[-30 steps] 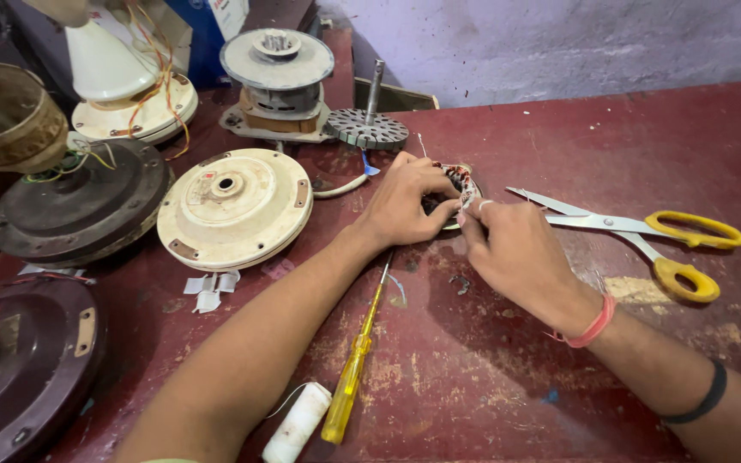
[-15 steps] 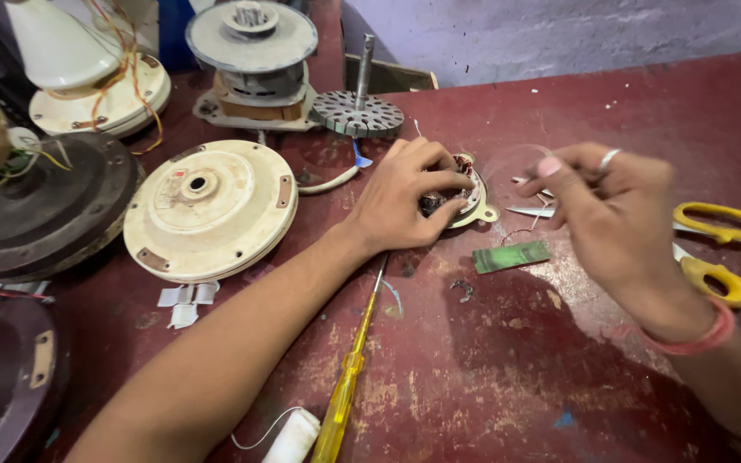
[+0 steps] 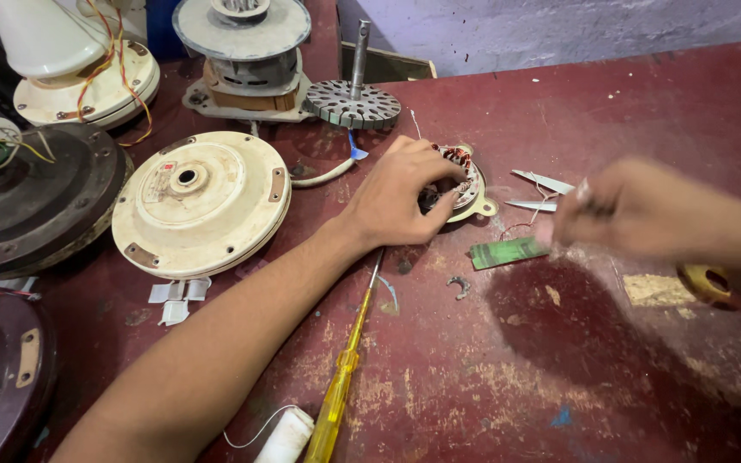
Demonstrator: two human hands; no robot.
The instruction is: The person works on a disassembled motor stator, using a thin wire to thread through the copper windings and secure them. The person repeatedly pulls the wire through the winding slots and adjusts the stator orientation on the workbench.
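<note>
Small round motor coil (image 3: 460,176), copper windings w/ cream rim, lies flat on table (image 3: 508,377), no clear long axis. Left hand (image 3: 400,193) clamped on it; right hand (image 3: 645,210) blurred, grip can't tell.

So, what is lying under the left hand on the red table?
Under the left hand sits a small wound stator with copper coils; only its right edge shows. Below the wrist, the metal shaft of the yellow screwdriver emerges. The rest is covered.

Worn dark-red painted surface (image 3: 508,377), paint chipped. Lying directly on it: cream round metal fan cover (image 3: 201,202), yellow-handled screwdriver (image 3: 345,373), small green circuit strip (image 3: 508,252), grey toothed rotor disc with upright shaft (image 3: 352,101), white thread spool (image 3: 285,435), small copper-wound stator (image 3: 460,176).
</note>
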